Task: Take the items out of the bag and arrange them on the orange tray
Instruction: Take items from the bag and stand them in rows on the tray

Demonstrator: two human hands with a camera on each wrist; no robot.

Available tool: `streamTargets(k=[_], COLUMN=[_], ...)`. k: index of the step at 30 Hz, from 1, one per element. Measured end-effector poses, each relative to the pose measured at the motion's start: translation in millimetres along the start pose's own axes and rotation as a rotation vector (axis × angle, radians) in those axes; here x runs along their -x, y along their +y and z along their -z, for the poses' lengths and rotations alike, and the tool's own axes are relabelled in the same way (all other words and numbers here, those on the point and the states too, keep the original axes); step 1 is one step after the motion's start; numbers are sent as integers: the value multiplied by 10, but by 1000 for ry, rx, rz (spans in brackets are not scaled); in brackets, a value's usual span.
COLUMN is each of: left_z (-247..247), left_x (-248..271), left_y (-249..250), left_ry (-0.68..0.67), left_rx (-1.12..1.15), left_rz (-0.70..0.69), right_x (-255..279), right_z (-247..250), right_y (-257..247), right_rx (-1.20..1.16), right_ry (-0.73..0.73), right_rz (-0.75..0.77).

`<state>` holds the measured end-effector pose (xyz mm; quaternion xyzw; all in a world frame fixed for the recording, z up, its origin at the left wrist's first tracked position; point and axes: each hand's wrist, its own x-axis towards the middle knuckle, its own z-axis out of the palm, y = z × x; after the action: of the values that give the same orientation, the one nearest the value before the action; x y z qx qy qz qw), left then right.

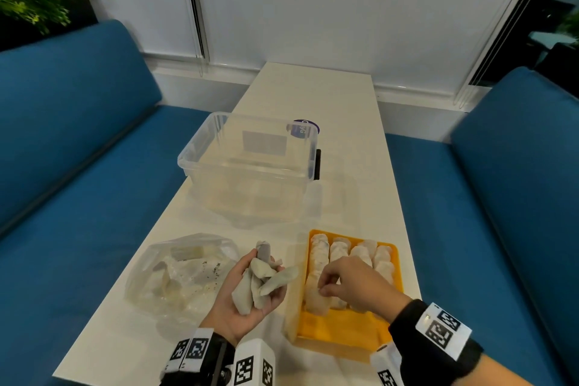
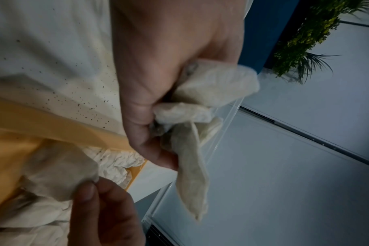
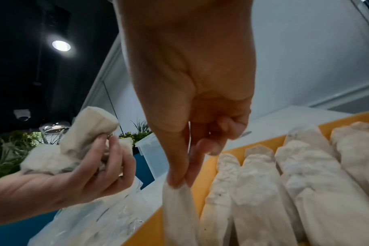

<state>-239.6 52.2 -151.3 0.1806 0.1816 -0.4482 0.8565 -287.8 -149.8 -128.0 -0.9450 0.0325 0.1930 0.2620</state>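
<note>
Table (image 1: 313,97): long pale surface between blue benches; it carries every item below.
Clear plastic box (image 1: 247,166): stands beyond the work area, lid off; apparently empty, and no part of the step in hand.
Bag (image 1: 175,273): crumpled clear plastic lying on the table left of the hands, its mouth slack; a few pale items can still be made out inside.
Orange tray (image 1: 344,327): rests at the right, near the table's front edge; its far half is filled, its near half bare.
Rolls on tray (image 1: 338,257): pale wrapped rolls laid side by side, long axes parallel, each touching its neighbour.
Left hand (image 1: 247,294): palm up between bag and tray; its grip is closed round a loose bundle of rolls (image 1: 260,276), several ends sticking out.
Right hand (image 3: 190,103): over the tray's left side; thumb and forefinger pinch the end of one roll (image 3: 179,208), which hangs into the tray beside the leftmost row.
Technique (judgement): lower the pinched roll parallel to its neighbours, tight against them, and release only once it lies flat; feed one roll at a time from the left bundle, squeezing lightly, since the wrappers look soft and easily crushed.
</note>
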Motion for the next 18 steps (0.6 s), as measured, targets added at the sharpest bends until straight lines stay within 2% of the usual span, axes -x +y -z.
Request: streamTargets(k=[3, 5, 14, 18], left_z=[17, 15, -40, -97], left_x=[-10, 4, 86, 101], left_y=[8, 12, -5, -22], left_ry=[82, 92, 86, 77], left_rx=[0, 20, 6, -9], left_rz=[-31, -30, -31, -44], right_x=[-102, -167, -319, -263], right_z=[-35, -63, -162, -112], right_y=[3, 5, 57, 4], right_rx=[2, 30, 182, 93], right_ry=[-91, -103, -5, 116], right_rz=[0, -10, -40, 38])
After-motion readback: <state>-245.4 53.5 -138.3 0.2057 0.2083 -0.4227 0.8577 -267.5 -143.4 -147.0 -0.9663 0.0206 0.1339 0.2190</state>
